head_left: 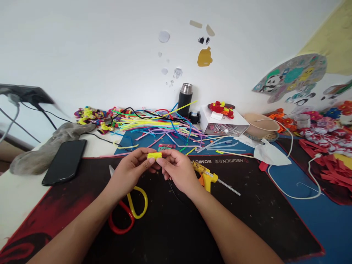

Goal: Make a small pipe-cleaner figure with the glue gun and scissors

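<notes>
Dark mat (pixel 236 216) below; both hands (pixel 126 173) partly hide a yellow piece (pixel 154 156).

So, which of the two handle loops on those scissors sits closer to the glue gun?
The yellow loop, on the right of the pair. The other loop is red and lies farther left, away from the glue gun.

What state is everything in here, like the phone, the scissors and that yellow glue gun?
Yellow piece: pinched by left hand and right hand.
Phone: lying flat, screen dark.
Scissors: lying flat; blades mostly hidden, opening unclear.
Glue gun: lying down, glue stick protruding.
Black flask: upright.
White box: drawer apparently shut.
Power strip: plugs inserted.
</notes>
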